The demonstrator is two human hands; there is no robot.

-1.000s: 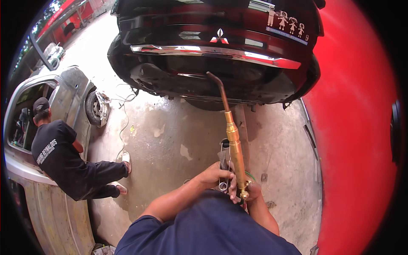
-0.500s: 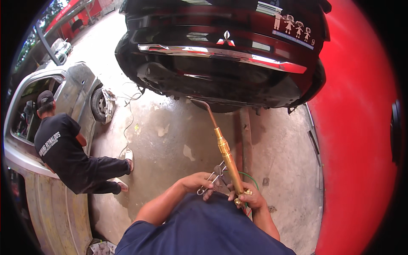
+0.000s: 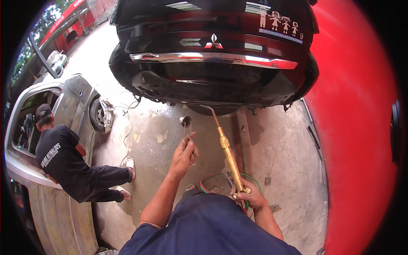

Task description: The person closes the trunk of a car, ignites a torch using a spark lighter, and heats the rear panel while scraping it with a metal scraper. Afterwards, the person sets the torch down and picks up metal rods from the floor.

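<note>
My left hand (image 3: 185, 155) is stretched forward, fingers closed on the wire handles of a flint striker (image 3: 185, 121), whose round metal cup points away from me. My right hand (image 3: 253, 196) grips the valve end of a long brass gas torch (image 3: 230, 159). The torch slants up and forward, and its bent copper tip (image 3: 212, 114) appears in front of the black car's lower rear edge. A gap separates the striker cup from that tip, and no flame shows. Something grey beside the torch handle is too hidden to name. Red and green hoses (image 3: 244, 175) loop below it.
Ahead stands the rear of a black car (image 3: 204, 72). A red panel or vehicle body (image 3: 352, 127) fills the right side. A person in dark clothes (image 3: 68, 157) stands at left beside a bare-metal vehicle (image 3: 80, 95). A cable (image 3: 128, 131) lies on the concrete floor (image 3: 148, 170).
My left hand has moved forward with the striker, away from the torch handle. The torch stays in my right hand, tilted slightly more upright. The view has shifted a little.
</note>
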